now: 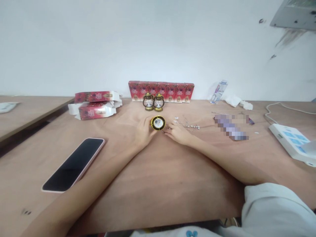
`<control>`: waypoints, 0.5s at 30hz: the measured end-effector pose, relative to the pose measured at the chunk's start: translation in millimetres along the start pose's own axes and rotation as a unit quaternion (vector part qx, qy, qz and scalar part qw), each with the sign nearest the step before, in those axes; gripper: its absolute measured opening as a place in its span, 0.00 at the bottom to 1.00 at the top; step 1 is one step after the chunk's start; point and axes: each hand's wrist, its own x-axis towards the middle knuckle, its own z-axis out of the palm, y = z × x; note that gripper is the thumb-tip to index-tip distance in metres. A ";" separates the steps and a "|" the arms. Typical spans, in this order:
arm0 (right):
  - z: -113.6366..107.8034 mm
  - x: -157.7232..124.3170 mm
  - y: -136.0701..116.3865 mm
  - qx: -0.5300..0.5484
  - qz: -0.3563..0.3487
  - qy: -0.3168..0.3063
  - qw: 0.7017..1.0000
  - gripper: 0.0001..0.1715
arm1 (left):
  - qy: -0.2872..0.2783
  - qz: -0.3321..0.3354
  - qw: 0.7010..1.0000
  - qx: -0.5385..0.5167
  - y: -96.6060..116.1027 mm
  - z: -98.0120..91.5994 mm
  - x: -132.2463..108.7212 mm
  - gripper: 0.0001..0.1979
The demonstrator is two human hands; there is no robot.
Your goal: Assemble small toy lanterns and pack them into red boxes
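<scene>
My left hand [144, 132] is closed around the side of a small round lantern part [158, 123]. Its dark ring is edged in yellow, with a pale centre facing up. Close against its right side is my right hand [178, 133], fingers drawn together; whatever they pinch is too small to make out. Two bronze-coloured mini lanterns [148, 102] with clear globes stand upright just beyond my hands. To the right of my right hand, thin wires with small round pale pieces [194, 126] lie on the wooden table [158, 184].
A row of red printed boxes [170, 92] stands against the wall. Open red cartons [95, 110] lie at left, behind a phone [74, 164]. At right are a clear plastic package [218, 91], crumpled tissue [233, 100], a blurred purple item [229, 126] and a white power strip [293, 141].
</scene>
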 end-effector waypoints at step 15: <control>11.9 2.9 -3.3 -0.115 -0.147 0.096 0.978 0.13 | -0.012 0.056 0.998 0.035 2.8 -0.9 1.2 0.24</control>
